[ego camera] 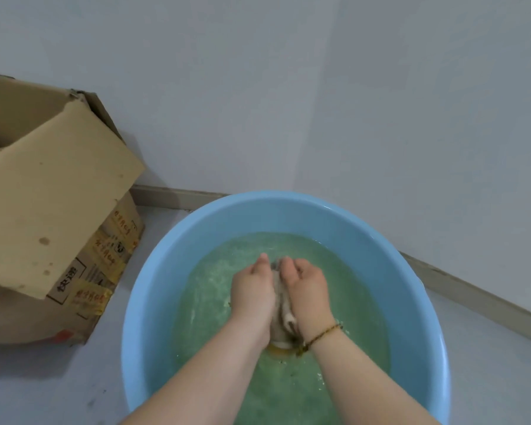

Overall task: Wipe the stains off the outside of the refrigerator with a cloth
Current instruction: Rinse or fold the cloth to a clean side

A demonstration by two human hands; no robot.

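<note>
Cloth [284, 317] gripped between left hand [252, 286] and right hand [308, 289], wrists close together.

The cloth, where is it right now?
Head view, low and central: the cloth is held between the left hand and right hand, inside the blue basin of greenish water.

1. This looks like a plain corner of a room in a home: two bare, pale walls [258, 87] meet here, with a low skirting board [172, 197] along their foot.
2. The floor [59, 388] is smooth and grey, with a few scuffs and specks.
3. A worn cardboard box [52, 185], taped and printed with courier labels, stands open by the wall.
4. A blue plastic basin [196, 228] sits directly on the floor, holding greenish water [350, 302] and a cloth [284, 320], the kind of gear used for household washing.
</note>
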